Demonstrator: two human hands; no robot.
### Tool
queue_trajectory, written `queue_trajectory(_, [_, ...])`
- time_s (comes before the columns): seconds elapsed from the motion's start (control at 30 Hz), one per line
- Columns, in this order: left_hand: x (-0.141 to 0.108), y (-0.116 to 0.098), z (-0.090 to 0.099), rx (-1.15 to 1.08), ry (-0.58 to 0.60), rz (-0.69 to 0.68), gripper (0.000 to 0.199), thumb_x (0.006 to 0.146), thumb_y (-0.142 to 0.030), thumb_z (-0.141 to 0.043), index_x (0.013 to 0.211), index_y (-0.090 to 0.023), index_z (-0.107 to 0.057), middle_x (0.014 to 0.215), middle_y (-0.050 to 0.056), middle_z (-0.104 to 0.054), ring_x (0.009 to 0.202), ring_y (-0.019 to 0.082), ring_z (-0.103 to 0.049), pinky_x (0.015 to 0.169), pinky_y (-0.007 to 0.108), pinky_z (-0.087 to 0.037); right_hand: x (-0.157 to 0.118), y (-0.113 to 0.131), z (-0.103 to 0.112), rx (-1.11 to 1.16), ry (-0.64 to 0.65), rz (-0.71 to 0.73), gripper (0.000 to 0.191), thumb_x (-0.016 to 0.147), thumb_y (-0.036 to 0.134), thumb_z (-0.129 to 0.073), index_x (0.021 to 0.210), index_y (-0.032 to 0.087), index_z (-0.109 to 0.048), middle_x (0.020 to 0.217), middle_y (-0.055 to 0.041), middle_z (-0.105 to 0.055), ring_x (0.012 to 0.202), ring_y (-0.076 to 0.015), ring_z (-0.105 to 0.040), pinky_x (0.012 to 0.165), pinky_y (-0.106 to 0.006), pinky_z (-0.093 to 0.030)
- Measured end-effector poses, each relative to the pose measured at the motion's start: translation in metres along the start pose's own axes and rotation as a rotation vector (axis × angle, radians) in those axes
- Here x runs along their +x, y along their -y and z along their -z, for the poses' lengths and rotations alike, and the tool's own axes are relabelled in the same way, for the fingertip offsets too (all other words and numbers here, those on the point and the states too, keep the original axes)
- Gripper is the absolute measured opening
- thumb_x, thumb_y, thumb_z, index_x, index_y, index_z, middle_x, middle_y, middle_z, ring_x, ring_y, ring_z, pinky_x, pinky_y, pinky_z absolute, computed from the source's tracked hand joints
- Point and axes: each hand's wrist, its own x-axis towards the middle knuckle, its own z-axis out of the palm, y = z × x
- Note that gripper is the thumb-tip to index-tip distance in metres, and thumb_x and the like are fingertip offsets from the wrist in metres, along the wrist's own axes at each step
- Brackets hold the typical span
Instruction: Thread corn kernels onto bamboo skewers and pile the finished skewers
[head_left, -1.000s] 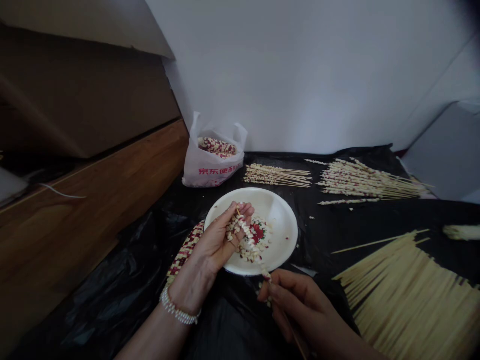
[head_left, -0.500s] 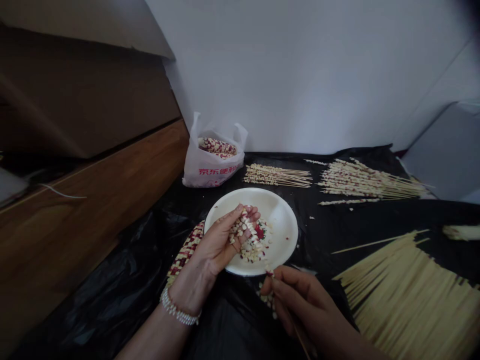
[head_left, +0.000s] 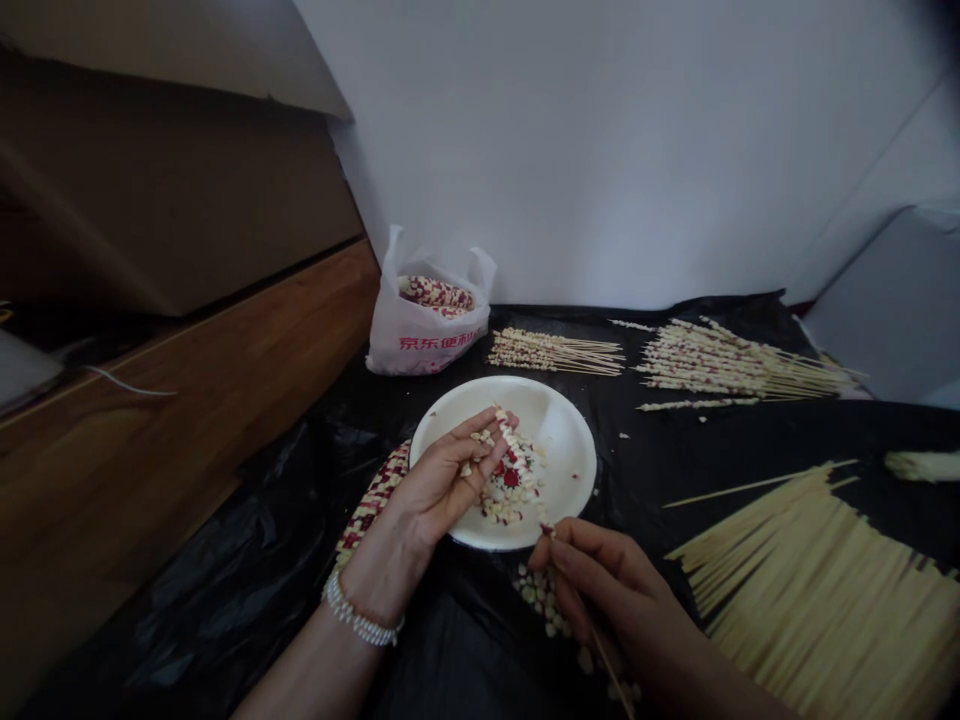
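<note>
My right hand (head_left: 607,575) grips a thin wooden skewer (head_left: 611,665) threaded with white and dark-red corn kernels (head_left: 529,478). The loaded end slants up and left over a white enamel bowl (head_left: 574,430). At its tip, the thumb and fingers of my left hand (head_left: 454,465) are closed on kernels, with a few loose ones against the fingers. More loose kernels (head_left: 501,512) lie in the bowl, around a red printed pattern. A red-and-cream corn cob (head_left: 373,505) rests left of the bowl, partly hidden by my left forearm.
A white plastic bag (head_left: 427,335) with corn cobs stands behind the bowl. Kernel-loaded skewers lie in a small bundle (head_left: 555,350) and a larger pile (head_left: 720,365). Bare skewers (head_left: 825,590) fan out at right. Loose kernels (head_left: 544,600) lie on black plastic sheeting (head_left: 457,640).
My left fingers have closed in toward the skewer's tip, and fewer loose kernels show in that palm. My right hand has shifted slightly right, uncovering more kernels on the sheeting.
</note>
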Motion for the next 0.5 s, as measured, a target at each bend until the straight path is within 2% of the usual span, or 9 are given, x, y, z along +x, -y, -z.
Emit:
queue_trajectory(0.17, [0.0012, -0.0014, -0.0022, -0.013, -0.027, -0.028, 0.048, 0.073, 0.014, -0.051, 0.113, -0.009, -0.065, 0.11, 0.014, -0.07, 0.1, 0.015, -0.067, 0.087, 0.017, -0.053, -0.0013, -0.0011, -0.0019, -0.001, 0.008, -0.003, 0.033, 0.084, 0.051, -0.06, 0.08, 0.019, -0.064, 0.041, 0.0084, -0.046, 0.032, -0.0051, -0.029, 0.034, -0.018, -0.016])
queue_trajectory(0.33, [0.0005, -0.002, -0.0016, -0.017, -0.065, -0.076, 0.038, 0.077, 0.011, -0.051, 0.109, -0.006, -0.065, 0.107, 0.015, -0.071, 0.097, 0.014, -0.068, 0.084, 0.015, -0.053, -0.0027, -0.0023, -0.0045, 0.028, 0.033, 0.015, 0.03, 0.088, 0.047, -0.058, 0.081, 0.019, -0.064, 0.04, 0.0089, -0.045, 0.033, -0.0053, -0.027, 0.036, -0.02, -0.015])
queue_trajectory(0.5, [-0.0015, -0.0034, -0.0023, -0.052, -0.091, -0.053, 0.056, 0.075, 0.015, -0.05, 0.121, -0.014, -0.061, 0.117, 0.013, -0.068, 0.098, 0.014, -0.068, 0.085, 0.017, -0.054, -0.0036, -0.0026, -0.0046, 0.009, 0.039, 0.015, 0.032, 0.086, 0.049, -0.059, 0.079, 0.018, -0.064, 0.04, 0.0081, -0.045, 0.036, -0.0065, -0.029, 0.037, -0.021, -0.015])
